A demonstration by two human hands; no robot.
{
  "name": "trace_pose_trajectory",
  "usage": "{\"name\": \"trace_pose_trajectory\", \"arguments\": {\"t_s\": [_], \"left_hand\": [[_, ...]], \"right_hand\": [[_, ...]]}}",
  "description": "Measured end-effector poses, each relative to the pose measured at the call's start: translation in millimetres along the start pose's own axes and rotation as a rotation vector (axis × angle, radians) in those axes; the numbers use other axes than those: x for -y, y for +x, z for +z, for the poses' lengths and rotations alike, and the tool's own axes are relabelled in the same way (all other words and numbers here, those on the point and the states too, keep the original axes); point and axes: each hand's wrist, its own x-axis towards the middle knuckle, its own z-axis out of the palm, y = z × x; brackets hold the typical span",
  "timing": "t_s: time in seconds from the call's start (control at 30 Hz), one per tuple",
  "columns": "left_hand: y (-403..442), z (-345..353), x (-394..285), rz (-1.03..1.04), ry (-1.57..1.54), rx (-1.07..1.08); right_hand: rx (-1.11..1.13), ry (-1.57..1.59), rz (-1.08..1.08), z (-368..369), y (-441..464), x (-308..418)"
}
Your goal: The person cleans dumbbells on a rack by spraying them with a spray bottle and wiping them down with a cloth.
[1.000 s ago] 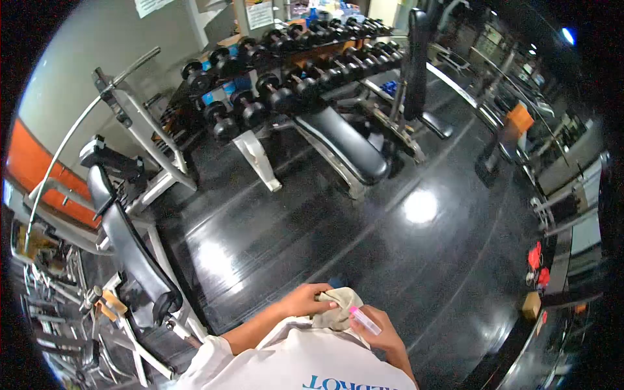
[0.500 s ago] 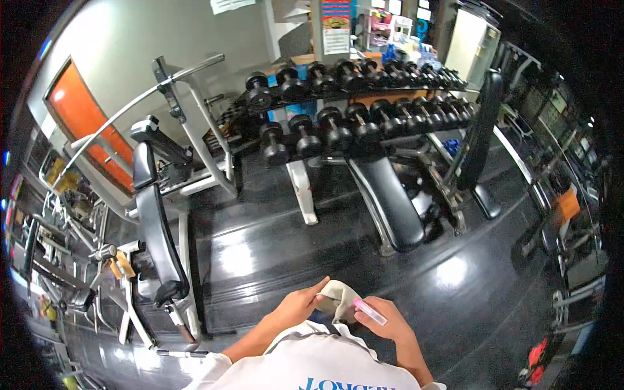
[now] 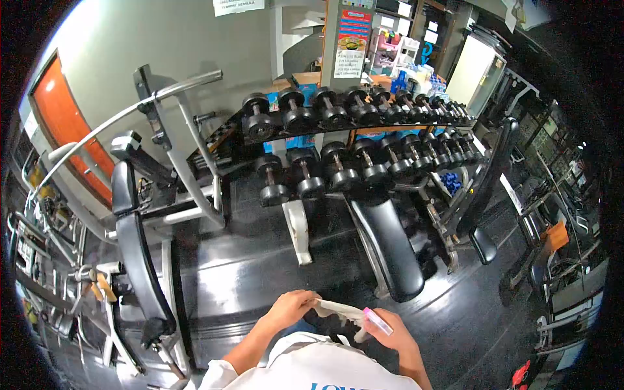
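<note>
My left hand [image 3: 292, 309] pinches one end of a pale beige cloth [image 3: 341, 309] just in front of my white shirt. The cloth stretches across to my right hand [image 3: 395, 333], whose fingers close on its other end. In that same right hand sits a small clear bottle with a pink cap [image 3: 377, 321], tilted across the palm. Part of the cloth hangs down below the right fingers.
Ahead stands a two-tier rack of black dumbbells [image 3: 335, 107], with a black padded bench [image 3: 390, 247] before it. Another padded bench with a bar frame [image 3: 140, 253] is on the left. An upright black backrest [image 3: 491, 172] rises on the right.
My view has tilted upward, so the gym sits lower in the frame. The cloth, bunched before, is now drawn out between my hands, which are slightly farther apart.
</note>
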Motion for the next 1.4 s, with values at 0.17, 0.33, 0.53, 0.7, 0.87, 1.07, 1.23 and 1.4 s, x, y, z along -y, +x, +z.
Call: {"name": "trace_pose_trajectory", "arguments": {"t_s": [0.17,0.33,0.53,0.7,0.87,1.07,1.23,1.4], "left_hand": [[49,-46,36,-0.052,-0.109,-0.087],[104,-61,67,-0.025,-0.070,-0.210],[161,-69,71,-0.139,-0.062,-0.420],[198,-37,116,-0.274,-0.304,-0.617],[246,-47,87,-0.407,-0.884,-0.829],[270,-72,105,-0.288,-0.721,-1.069],[265,-120,103,-0.376,-0.160,-0.988],[275,-146,128,-0.334,0.130,-0.563]], "right_hand": [[0.000,-0.023,-0.104,0,81,14],[0.036,0.068,-0.150,-4,140,15],[0.257,0.112,-0.077,-26,220,6],[0.369,0.108,-0.342,-65,312,15],[0.484,-0.051,-0.525,-102,391,42],[0.517,-0.079,-0.774,-112,450,71],[0.553,-0.020,-0.492,-96,470,65],[0.463,0.026,-0.335,-86,482,91]]}}
